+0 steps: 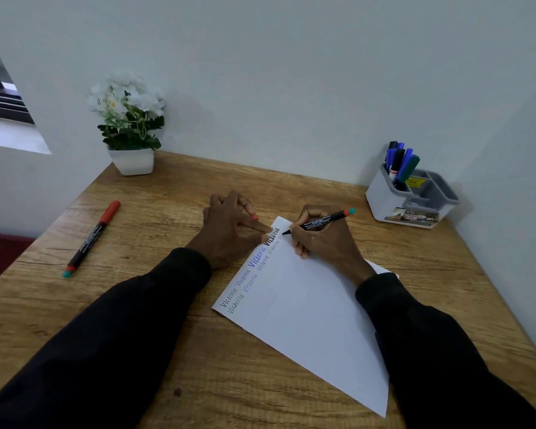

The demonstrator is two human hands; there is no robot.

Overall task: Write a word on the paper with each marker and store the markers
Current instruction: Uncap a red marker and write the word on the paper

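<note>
At the far left a red-capped marker (92, 238) lies flat on the worktop (180, 376), well apart from the paper and not near any edge; judging by its place outside the holder, it is not yet used or stored. Behind it a flower pot (131, 161) stands against the wall.

The left hand (229, 230) steadies the top corner of the paper (307, 314) with an outstretched finger, while its curled fingers keep a narrow grip on what looks like a red cap (254, 217).

Two rows of the same word run along the paper's upper edge in several colours, the second row unfinished at its right end.

The right hand (325, 243) has a closed writing grip on the uncapped marker (322, 220), whose tip is at the end of that second row, so a word looks to be in progress.

At the far right a grey organizer (415, 209) stands in the worktop's back corner with several stored markers (399, 164) upright in its left compartment; the other compartments look free.

I judge the task well past halfway: this word, capping, the last marker and storing remain. Bare wood between paper and organizer leaves room to reach, though the walls close in behind and beside it.
</note>
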